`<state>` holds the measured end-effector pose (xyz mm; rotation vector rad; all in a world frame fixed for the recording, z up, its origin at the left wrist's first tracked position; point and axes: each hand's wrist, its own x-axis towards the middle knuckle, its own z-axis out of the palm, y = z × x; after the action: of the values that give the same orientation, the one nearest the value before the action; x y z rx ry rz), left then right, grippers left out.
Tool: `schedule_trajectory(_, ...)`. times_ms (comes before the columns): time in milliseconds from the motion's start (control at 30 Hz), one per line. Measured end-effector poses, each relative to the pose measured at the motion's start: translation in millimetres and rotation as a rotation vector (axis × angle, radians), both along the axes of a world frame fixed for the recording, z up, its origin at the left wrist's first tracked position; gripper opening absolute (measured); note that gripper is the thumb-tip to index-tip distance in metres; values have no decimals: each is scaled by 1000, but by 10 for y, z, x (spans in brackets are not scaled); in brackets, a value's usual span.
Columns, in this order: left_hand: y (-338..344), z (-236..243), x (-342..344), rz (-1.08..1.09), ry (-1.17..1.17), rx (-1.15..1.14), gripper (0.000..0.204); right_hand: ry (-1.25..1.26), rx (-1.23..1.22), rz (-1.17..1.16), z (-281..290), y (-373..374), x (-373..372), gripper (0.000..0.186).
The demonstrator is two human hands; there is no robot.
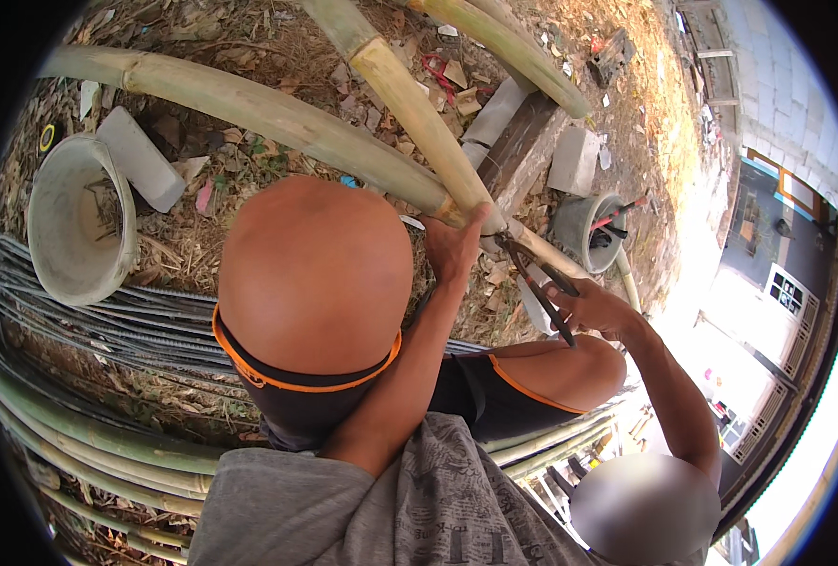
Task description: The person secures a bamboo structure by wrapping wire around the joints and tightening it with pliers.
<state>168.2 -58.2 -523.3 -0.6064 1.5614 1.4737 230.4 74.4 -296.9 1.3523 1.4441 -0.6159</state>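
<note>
Two pale bamboo poles cross in front of my knees, one slanting down from the top (377,71), the other coming in from the left (277,118). At the crossing, my left hand (455,247) is closed round the end of the slanting pole, its thumb up along the side. My right hand (591,309) grips the handles of dark metal pincers (532,264). Their jaws meet a dark wire tie (496,234) at the joint, just right of my left hand. The jaws' exact bite on the wire is too small to tell.
A grey bucket (79,222) and a pale block (141,156) lie at the left. Beyond my right hand stands a smaller bucket (584,231) with red-handled tools. Steel rods (108,321) and bamboo poles (98,429) lie beside me. Leaves and rubble cover the ground.
</note>
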Motion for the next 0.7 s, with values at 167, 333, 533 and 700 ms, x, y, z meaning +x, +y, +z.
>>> schedule_trajectory(167, 7, 42, 18, 74, 33, 53, 97, 204, 60, 1, -132, -285, 390, 43)
schedule_trajectory(333, 34, -61, 115, 49, 114, 12, 102, 261, -1, -31, -211, -103, 542, 45)
schedule_trajectory(533, 86, 6, 155, 102, 110, 74, 101, 293, -64, -42, -573, 190, 1129, 51)
schedule_trajectory(700, 66, 43, 72, 59, 144, 17, 101, 326, -22, -7, -411, 30, 850, 49)
